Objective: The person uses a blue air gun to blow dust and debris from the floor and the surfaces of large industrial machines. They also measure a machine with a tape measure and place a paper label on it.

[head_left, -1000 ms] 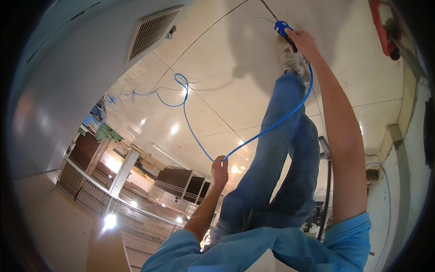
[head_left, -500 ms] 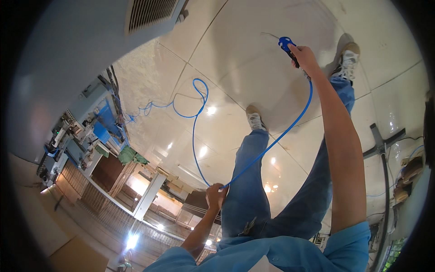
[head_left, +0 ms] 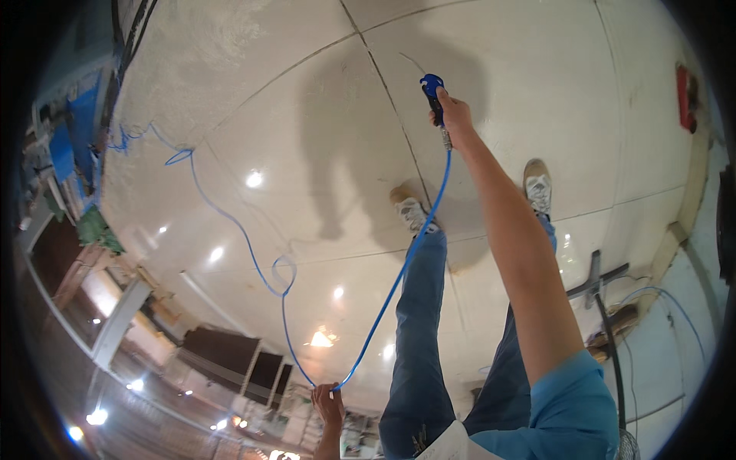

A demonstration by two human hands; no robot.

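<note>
My right hand (head_left: 454,116), stretched out ahead, is wrapped round the handle of a blue and black air blow gun (head_left: 432,90). Its thin bent metal nozzle points up and to the left over the floor. From the metal fitting under the grip, a blue air hose (head_left: 399,280) runs down to my left hand (head_left: 328,400). That hand, low near my left leg, is closed on the hose. Beyond it the hose goes up to the left, with a small loop (head_left: 284,270) in it, and reaches a tangle at the far left.
Pale tiled floor (head_left: 322,161) lies under my feet, with light reflections. A black-legged stand (head_left: 596,284) and brown shoes are at the right, a red object (head_left: 685,96) by the far right wall. Blue items (head_left: 77,138) and a green cloth (head_left: 96,228) sit at the left.
My view has turned to the right and the louvered cabinet has left it. My feet have shifted, as in a step. The hose stretches longer across the floor; both hands keep their holds.
</note>
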